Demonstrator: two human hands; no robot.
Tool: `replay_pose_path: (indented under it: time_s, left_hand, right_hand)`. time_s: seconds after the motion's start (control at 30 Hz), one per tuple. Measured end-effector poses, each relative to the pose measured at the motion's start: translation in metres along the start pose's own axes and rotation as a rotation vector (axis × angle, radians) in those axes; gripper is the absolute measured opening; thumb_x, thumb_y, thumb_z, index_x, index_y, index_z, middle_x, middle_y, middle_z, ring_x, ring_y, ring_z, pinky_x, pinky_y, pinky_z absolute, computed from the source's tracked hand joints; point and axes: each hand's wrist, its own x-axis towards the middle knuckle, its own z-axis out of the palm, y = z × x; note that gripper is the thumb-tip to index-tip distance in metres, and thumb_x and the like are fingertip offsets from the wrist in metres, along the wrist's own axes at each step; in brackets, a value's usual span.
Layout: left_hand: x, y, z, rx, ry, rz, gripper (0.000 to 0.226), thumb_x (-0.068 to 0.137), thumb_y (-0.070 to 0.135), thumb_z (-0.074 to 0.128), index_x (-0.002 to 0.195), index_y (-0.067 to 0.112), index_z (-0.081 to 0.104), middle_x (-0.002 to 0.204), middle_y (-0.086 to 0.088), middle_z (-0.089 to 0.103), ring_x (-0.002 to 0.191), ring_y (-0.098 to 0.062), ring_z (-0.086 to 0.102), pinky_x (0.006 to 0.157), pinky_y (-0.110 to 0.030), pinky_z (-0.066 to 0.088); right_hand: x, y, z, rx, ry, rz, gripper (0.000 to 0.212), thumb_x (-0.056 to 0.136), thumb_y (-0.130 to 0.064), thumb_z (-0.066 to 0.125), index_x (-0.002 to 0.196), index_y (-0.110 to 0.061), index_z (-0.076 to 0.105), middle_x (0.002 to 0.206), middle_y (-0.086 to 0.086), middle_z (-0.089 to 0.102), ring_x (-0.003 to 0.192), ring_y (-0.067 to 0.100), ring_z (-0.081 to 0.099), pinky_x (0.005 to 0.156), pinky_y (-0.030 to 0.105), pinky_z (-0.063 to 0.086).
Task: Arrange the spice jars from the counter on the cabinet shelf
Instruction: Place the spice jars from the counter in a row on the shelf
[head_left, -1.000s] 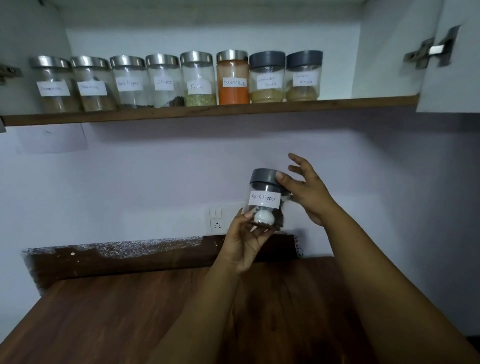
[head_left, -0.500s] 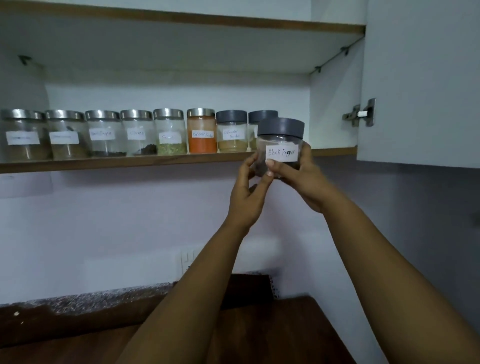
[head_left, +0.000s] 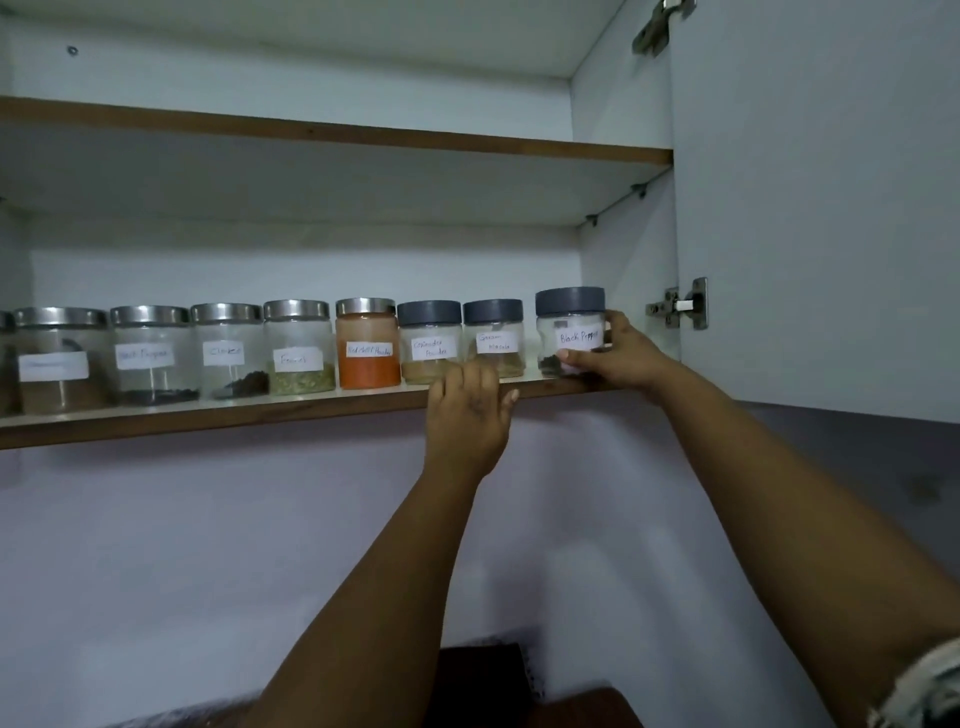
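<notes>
A clear jar with a grey lid and a "Black Pepper" label (head_left: 569, 332) stands at the right end of the cabinet shelf (head_left: 208, 415), and my right hand (head_left: 618, 356) grips its lower right side. My left hand (head_left: 470, 402) hangs just below the shelf's front edge, fingers loosely curled, holding nothing. Left of the held jar runs a row of labelled jars: two grey-lidded ones (head_left: 492, 338), an orange powder jar (head_left: 368, 343) and several steel-lidded ones (head_left: 228, 351).
The cabinet's side wall (head_left: 628, 291) is close to the right of the held jar. The open door (head_left: 821, 208) hangs on hinges (head_left: 680, 309) at the right. An upper shelf (head_left: 332, 135) spans above. The wooden counter (head_left: 519, 696) shows at the bottom.
The jar went up and to the right, from in front of the shelf edge onto the shelf's right end. My left hand let go of it and dropped below the shelf edge.
</notes>
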Motion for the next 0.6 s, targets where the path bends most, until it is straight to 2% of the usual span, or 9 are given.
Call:
replay_pose_path:
  time_s: [0.07,0.17,0.33,0.43,0.6]
  left_hand:
    - [0.001,0.0,0.007,0.002,0.063,0.011,0.037,0.099,0.044,0.038,0.11,0.013,0.055,0.112,-0.006,0.057,0.098,-0.024,0.05,0.079,-0.034,0.032]
    - [0.005,0.0,0.009,0.041,0.112,0.026,0.034,0.097,0.044,0.043,0.103,0.013,0.057,0.104,-0.007,0.058,0.089,-0.024,0.051,0.073,-0.034,0.033]
    - [0.002,-0.002,0.013,0.022,0.132,0.027,0.035,0.098,0.045,0.039,0.103,0.014,0.055,0.105,-0.005,0.055,0.091,-0.022,0.049,0.078,-0.035,0.035]
    - [0.002,0.0,0.013,0.022,0.129,0.021,0.036,0.099,0.045,0.037,0.104,0.014,0.054,0.106,-0.005,0.055,0.093,-0.022,0.049,0.081,-0.034,0.035]
    - [0.001,0.0,0.012,-0.005,0.151,0.026,0.034,0.098,0.044,0.042,0.1,0.013,0.056,0.102,-0.006,0.056,0.09,-0.022,0.05,0.081,-0.034,0.036]
  right_hand:
    - [0.014,0.006,-0.003,-0.047,-0.047,0.037,0.098,0.07,-0.045,0.084,0.146,-0.015,0.029,0.136,0.005,0.054,0.109,0.017,0.054,0.095,0.032,0.046]
    - [0.033,0.007,-0.005,-0.089,-0.109,0.127,0.102,0.07,-0.039,0.085,0.145,-0.007,0.023,0.139,0.008,0.048,0.122,0.024,0.051,0.106,0.039,0.043]
    - [0.055,0.01,-0.003,-0.004,-0.13,0.25,0.101,0.066,-0.023,0.089,0.143,-0.006,0.025,0.138,0.01,0.048,0.125,0.026,0.049,0.107,0.038,0.04]
    - [0.062,0.012,-0.001,0.012,-0.162,0.274,0.108,0.062,-0.022,0.091,0.146,-0.011,0.024,0.142,0.008,0.046,0.13,0.028,0.045,0.109,0.04,0.037]
    - [0.07,0.023,-0.002,0.045,-0.166,0.276,0.107,0.061,-0.02,0.092,0.147,-0.011,0.03,0.141,0.009,0.05,0.119,0.023,0.051,0.103,0.037,0.041]
